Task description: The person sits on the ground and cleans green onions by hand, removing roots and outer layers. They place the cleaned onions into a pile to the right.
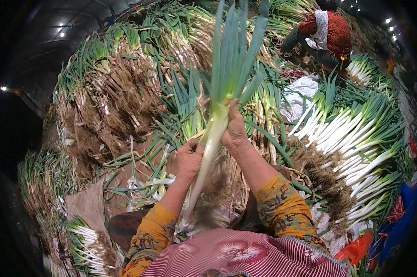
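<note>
A large green onion [210,154] stands tilted before me, its green leaves pointing away and its white stalk running down towards my lap. My right hand [236,126] grips it just below the leaves, thumb raised along the stalk. On the stalk's left side, my left hand [189,157] pinches a pale strip of outer leaf [200,134] between thumb and fingers. The stalk's lower end is slightly blurred above my apron [243,252]. Beyond my hands stand unpeeled green onions [191,107] with dry outer leaves.
White-stalked green onions [347,131] with brown roots lie in a row at right. A smaller peeled pile [87,244] is at lower left. Rooty unpeeled bundles [115,93] fill the far left. A person in a red head covering [336,34] bends at upper right. A red plastic bag [355,247] lies at lower right.
</note>
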The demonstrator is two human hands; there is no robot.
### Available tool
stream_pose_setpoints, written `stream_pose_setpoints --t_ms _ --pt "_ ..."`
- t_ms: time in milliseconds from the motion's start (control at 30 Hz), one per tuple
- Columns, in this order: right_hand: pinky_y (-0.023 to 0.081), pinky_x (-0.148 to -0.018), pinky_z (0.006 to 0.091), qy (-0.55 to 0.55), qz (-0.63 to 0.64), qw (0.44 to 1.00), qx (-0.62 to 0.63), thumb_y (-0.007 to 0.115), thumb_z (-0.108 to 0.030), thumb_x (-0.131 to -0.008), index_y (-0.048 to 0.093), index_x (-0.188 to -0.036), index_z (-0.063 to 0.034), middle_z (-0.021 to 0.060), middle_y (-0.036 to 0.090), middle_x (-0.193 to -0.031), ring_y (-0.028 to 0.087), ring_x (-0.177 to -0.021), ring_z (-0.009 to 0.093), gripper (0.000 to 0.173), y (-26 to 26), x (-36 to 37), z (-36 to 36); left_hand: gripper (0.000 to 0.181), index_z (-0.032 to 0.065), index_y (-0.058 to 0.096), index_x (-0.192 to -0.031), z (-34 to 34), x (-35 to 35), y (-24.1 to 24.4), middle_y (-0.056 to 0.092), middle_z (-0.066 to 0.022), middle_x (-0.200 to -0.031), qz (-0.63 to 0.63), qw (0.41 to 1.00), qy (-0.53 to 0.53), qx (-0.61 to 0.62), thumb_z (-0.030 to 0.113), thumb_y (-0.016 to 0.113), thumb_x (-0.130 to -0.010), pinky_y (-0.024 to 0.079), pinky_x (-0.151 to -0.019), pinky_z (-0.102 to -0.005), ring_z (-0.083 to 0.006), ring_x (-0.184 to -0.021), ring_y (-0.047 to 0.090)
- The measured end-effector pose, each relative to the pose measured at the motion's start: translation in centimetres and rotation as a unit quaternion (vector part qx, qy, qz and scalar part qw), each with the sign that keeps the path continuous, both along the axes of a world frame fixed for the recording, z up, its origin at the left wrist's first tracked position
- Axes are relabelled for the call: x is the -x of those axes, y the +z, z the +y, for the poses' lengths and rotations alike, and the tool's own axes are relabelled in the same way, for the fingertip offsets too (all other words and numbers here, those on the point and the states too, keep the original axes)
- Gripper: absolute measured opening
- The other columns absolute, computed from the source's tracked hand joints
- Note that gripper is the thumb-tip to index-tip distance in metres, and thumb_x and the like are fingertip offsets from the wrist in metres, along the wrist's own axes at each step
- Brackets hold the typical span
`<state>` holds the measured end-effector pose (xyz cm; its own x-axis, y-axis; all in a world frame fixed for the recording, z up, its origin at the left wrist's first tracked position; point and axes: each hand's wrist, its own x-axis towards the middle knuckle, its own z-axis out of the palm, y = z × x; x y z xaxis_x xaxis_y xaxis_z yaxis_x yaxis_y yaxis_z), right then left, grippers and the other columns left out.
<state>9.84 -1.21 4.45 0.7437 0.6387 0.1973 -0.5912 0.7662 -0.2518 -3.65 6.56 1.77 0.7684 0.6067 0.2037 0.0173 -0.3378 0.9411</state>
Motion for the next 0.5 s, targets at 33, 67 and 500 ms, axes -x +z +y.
stream_pose_setpoints --t_ms 33,67,500 --pt "0.046 -0.08 0.0371 0.018 -0.011 1.0 -0.013 0.055 -0.047 -0.079 0.046 -0.113 -0.0096 0.0063 0.055 -0.1 0.054 -0.092 0.021 0.051 0.5 0.0 -0.4 0.014 0.0006 0.06 -0.085 0.5 -0.1 -0.7 0.058 -0.0027 -0.072 -0.002 1.0 0.017 0.0 0.014 0.061 -0.081 0.043 -0.056 -0.0228 -0.0088 -0.061 0.051" --pt "0.046 -0.078 0.0371 0.036 -0.022 0.999 -0.025 0.054 -0.048 -0.079 0.046 -0.113 -0.0097 0.0063 0.056 -0.099 0.054 -0.091 0.02 0.051 1.1 0.0 -0.6 0.012 0.0016 0.06 -0.085 1.7 -0.1 -2.2 0.058 -0.0025 -0.073 -0.003 0.999 0.035 0.0 0.013 0.06 -0.081 0.043 -0.055 -0.0225 -0.0093 -0.06 0.051" --pt "0.046 -0.075 0.0349 0.004 -0.027 0.997 0.071 0.044 -0.046 -0.087 0.047 -0.112 -0.012 0.0075 0.055 -0.102 0.054 -0.089 0.02 0.042 0.2 -2.3 -3.7 0.04 -0.0037 0.059 -0.099 13.2 16.1 -9.8 0.061 -0.0196 -0.091 0.28 0.903 0.146 -0.29 0.028 0.062 -0.075 0.044 -0.077 -0.0418 -0.0348 -0.087 0.058"
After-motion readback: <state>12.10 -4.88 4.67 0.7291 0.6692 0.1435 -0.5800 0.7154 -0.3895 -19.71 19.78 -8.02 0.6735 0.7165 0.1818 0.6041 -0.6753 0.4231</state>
